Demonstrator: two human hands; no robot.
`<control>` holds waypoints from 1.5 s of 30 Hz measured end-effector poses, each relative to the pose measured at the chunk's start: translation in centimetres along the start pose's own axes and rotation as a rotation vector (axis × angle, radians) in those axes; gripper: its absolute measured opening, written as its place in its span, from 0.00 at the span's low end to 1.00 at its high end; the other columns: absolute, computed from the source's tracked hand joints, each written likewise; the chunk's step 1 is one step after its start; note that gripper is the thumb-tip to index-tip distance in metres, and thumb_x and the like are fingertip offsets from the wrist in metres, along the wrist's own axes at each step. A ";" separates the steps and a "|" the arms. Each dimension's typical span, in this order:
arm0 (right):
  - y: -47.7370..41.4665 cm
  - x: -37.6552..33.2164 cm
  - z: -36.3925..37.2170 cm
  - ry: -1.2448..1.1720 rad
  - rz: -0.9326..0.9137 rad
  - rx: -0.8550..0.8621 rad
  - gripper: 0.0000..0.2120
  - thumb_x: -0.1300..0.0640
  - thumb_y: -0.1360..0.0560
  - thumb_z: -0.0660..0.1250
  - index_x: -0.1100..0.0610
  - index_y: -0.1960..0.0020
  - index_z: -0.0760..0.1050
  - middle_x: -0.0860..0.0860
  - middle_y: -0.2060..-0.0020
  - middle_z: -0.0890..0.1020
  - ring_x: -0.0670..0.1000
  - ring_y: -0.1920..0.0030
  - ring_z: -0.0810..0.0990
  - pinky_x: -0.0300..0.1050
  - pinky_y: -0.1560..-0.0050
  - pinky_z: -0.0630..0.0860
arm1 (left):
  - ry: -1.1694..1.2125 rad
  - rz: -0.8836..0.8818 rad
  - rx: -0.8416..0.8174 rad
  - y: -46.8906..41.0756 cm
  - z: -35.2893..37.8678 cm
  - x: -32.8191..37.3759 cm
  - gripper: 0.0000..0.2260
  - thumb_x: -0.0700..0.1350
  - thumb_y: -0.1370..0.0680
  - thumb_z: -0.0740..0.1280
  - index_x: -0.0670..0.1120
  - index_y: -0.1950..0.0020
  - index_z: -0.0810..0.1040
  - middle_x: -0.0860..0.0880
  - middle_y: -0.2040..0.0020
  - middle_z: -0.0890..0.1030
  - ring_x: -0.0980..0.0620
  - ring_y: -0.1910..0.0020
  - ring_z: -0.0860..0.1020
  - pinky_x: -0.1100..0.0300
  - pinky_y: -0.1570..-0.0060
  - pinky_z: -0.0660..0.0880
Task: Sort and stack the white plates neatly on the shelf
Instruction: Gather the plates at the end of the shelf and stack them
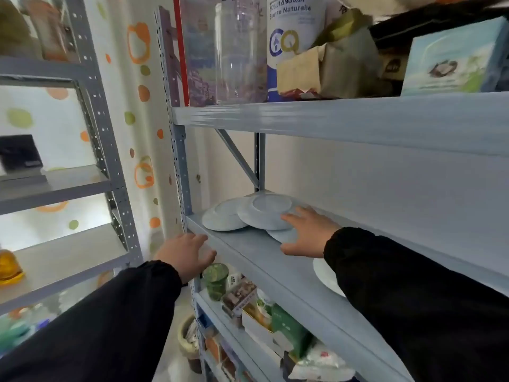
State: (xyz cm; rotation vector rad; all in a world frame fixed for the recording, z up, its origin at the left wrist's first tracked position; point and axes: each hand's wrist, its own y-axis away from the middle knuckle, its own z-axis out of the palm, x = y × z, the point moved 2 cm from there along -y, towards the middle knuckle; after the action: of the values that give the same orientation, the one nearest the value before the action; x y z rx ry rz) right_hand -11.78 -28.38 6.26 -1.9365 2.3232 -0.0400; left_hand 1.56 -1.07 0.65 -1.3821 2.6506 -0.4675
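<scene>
- Right hand (308,232): fingers (292,217) spread wide, flat, tips touching the rim of the upturned top plate (265,212); thumb low, against the edge of a third plate (283,235) that is mostly hidden under the hand. Nothing gripped.
- Left hand (186,253): fingers loosely splayed, empty, hovering just in front of the shelf's front lip (248,253), near the left upright (180,166). Contact with the lip: cannot tell.
- Both arms in black sleeves (413,271).
- White plates sit on the middle shelf, left end, upside down. Left plate (223,217) lies beside the upright; the top plate overlaps its right edge and leans on it, slightly tilted.
- Fourth white plate (325,274) lies apart, further right on the same shelf, partly covered by the right sleeve.
- Shelf above: clear jar (239,51), white canister (292,28), brown paper bags (338,67), blue box (454,56).
- Shelf below: green glass (216,281), assorted packets (275,321).
- Second grey rack (104,128) stands to the left, against a dotted curtain (140,78).
</scene>
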 end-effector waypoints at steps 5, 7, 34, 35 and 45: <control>-4.3 -0.6 1.5 0.033 0.006 -0.027 0.42 0.32 0.33 0.61 0.40 0.23 0.50 0.51 0.21 0.49 0.56 0.22 0.47 0.61 0.26 0.52 | 0.033 -0.035 -0.012 -3.5 1.2 -2.8 0.29 0.66 0.23 0.52 0.52 0.28 0.68 0.49 0.35 0.76 0.50 0.37 0.73 0.53 0.40 0.72; -6.2 -1.1 2.0 0.061 0.015 -0.004 0.42 0.32 0.33 0.61 0.40 0.23 0.49 0.52 0.21 0.48 0.56 0.22 0.45 0.63 0.26 0.51 | 0.045 -0.017 -0.024 -5.3 1.9 -3.7 0.29 0.67 0.23 0.52 0.52 0.27 0.67 0.50 0.35 0.76 0.49 0.36 0.73 0.52 0.41 0.72; -8.1 1.5 8.1 0.217 0.603 -0.052 0.39 0.52 0.24 0.59 0.41 0.24 0.37 0.51 0.22 0.49 0.60 0.23 0.50 0.66 0.38 0.69 | 0.052 0.458 -0.165 -20.6 8.7 -3.4 0.44 0.76 0.36 0.60 0.52 0.28 0.62 0.50 0.33 0.67 0.46 0.36 0.69 0.52 0.38 0.70; -8.0 1.5 8.1 0.217 0.603 -0.046 0.39 0.51 0.24 0.59 0.41 0.24 0.37 0.51 0.22 0.49 0.61 0.24 0.50 0.66 0.38 0.69 | 0.014 0.477 -0.153 -20.7 8.3 -3.0 0.42 0.76 0.36 0.60 0.52 0.29 0.64 0.50 0.36 0.69 0.46 0.39 0.71 0.53 0.42 0.72; -7.2 2.0 8.0 0.185 0.604 -0.019 0.37 0.43 0.27 0.57 0.42 0.25 0.40 0.53 0.25 0.56 0.61 0.27 0.58 0.61 0.38 0.71 | -0.189 0.573 -0.125 -20.2 6.1 -1.4 0.26 0.68 0.30 0.62 0.46 0.47 0.72 0.50 0.56 0.69 0.49 0.63 0.72 0.56 0.65 0.69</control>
State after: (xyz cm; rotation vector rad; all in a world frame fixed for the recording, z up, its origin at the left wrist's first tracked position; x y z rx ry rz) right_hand -4.29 -31.23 -1.12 -1.2031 2.9333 -0.1467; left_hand 19.58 -12.05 1.32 -0.5904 2.7720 -0.0987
